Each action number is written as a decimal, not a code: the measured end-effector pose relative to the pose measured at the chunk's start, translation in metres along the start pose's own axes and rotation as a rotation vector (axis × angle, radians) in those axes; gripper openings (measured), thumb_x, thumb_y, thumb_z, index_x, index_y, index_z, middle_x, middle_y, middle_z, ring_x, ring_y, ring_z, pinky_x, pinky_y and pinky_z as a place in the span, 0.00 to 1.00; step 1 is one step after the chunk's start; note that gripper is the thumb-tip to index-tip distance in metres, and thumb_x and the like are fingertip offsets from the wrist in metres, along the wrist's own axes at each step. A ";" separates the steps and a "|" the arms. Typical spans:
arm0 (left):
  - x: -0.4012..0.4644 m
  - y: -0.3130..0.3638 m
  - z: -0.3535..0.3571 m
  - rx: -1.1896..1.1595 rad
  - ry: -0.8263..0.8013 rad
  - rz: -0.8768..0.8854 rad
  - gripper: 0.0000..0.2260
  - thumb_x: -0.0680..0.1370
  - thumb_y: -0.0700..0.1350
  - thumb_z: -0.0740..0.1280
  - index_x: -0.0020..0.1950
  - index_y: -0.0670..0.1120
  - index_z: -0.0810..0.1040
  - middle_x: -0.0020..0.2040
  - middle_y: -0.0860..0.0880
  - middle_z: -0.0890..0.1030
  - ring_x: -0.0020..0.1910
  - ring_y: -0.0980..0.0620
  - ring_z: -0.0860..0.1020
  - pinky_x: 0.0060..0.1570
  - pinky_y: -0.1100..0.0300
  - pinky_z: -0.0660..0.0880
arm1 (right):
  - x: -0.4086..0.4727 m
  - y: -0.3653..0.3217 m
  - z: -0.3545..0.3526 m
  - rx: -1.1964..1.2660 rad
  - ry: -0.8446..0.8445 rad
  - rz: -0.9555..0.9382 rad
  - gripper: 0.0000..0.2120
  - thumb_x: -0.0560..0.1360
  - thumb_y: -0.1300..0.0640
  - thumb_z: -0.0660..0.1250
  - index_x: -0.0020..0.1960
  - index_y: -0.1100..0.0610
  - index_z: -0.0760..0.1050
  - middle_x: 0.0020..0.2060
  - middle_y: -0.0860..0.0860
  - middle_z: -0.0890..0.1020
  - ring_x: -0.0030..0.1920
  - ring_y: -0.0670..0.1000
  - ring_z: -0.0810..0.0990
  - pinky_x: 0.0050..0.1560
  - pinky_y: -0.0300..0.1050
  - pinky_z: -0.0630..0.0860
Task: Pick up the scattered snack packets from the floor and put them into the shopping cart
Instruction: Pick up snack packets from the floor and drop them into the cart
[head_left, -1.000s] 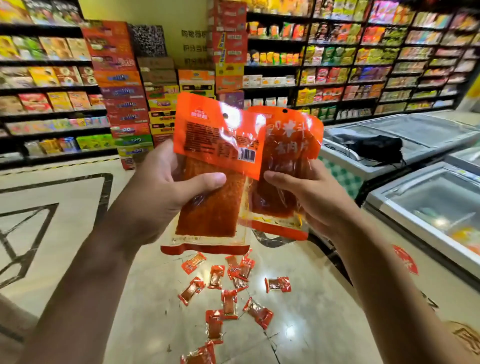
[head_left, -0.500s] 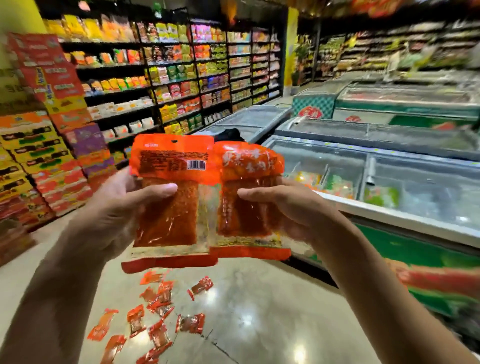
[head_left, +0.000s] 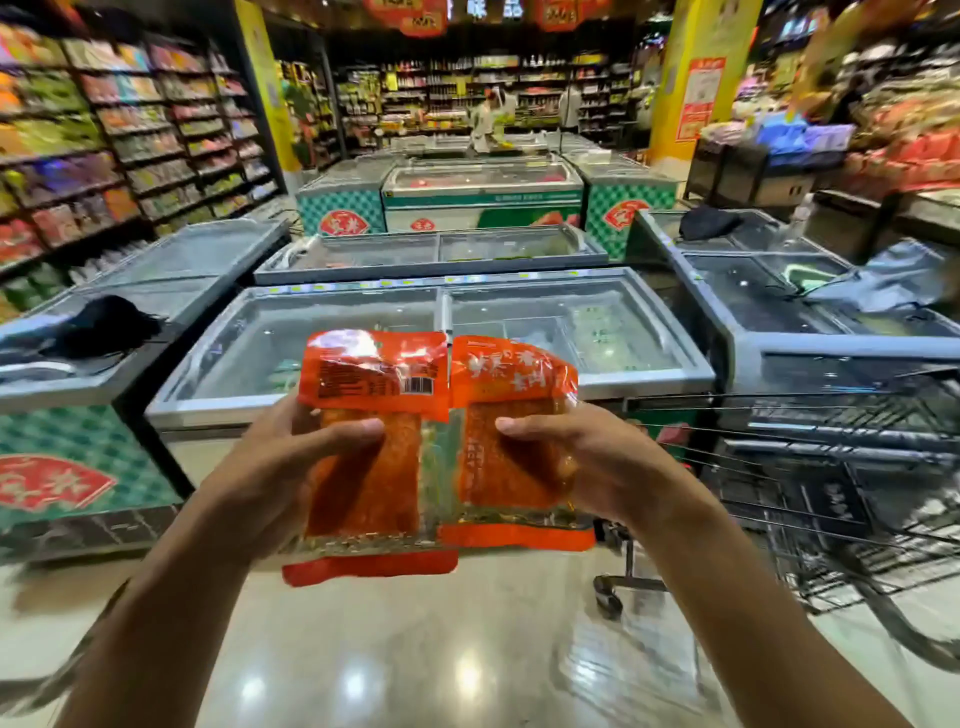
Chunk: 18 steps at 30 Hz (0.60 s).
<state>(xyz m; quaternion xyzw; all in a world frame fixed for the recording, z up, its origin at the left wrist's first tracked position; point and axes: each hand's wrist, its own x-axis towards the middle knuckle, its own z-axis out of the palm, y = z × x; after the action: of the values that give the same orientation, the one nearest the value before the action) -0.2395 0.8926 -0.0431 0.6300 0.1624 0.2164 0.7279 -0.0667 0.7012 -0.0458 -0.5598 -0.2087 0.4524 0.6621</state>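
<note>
I hold two large orange snack packets upright, side by side in front of me. My left hand grips the left packet, whose barcode side faces me, with the thumb across its front. In my right hand is the right packet, printed with white characters, thumb over its front too. The wire shopping cart stands to the right, its basket beside my right forearm. No small packets on the floor are in view.
Chest freezers with glass lids stand straight ahead and on both sides. A black cloth lies on the left freezer. Shelves of goods line the left wall. Glossy floor lies below my hands. A person stands far back.
My view has swung right, away from the small packets on the floor and toward the freezers and the cart. Both hands still hold the two large packets the same way.
</note>
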 end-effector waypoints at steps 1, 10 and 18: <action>0.016 -0.005 0.020 0.006 -0.047 -0.012 0.15 0.72 0.33 0.70 0.58 0.42 0.81 0.52 0.39 0.86 0.47 0.44 0.86 0.43 0.52 0.83 | 0.000 -0.003 -0.020 0.014 0.045 0.011 0.13 0.76 0.65 0.68 0.60 0.58 0.80 0.55 0.56 0.85 0.54 0.54 0.84 0.54 0.56 0.81; 0.194 -0.075 0.169 -0.023 -0.337 -0.161 0.18 0.68 0.36 0.74 0.57 0.41 0.81 0.46 0.43 0.85 0.42 0.50 0.84 0.42 0.58 0.81 | 0.024 -0.035 -0.203 0.106 0.379 0.015 0.13 0.76 0.68 0.66 0.60 0.61 0.80 0.54 0.58 0.85 0.51 0.54 0.85 0.52 0.54 0.82; 0.293 -0.120 0.329 -0.013 -0.523 -0.252 0.09 0.75 0.29 0.67 0.45 0.43 0.76 0.32 0.51 0.81 0.29 0.57 0.79 0.30 0.68 0.74 | 0.025 -0.055 -0.368 0.212 0.533 -0.015 0.19 0.76 0.68 0.66 0.66 0.63 0.76 0.61 0.63 0.81 0.61 0.61 0.80 0.59 0.63 0.78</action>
<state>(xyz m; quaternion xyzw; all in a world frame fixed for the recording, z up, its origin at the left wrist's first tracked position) 0.1909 0.7531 -0.1001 0.6348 0.0446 -0.0445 0.7701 0.2539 0.5212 -0.1060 -0.5850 0.0171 0.3034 0.7520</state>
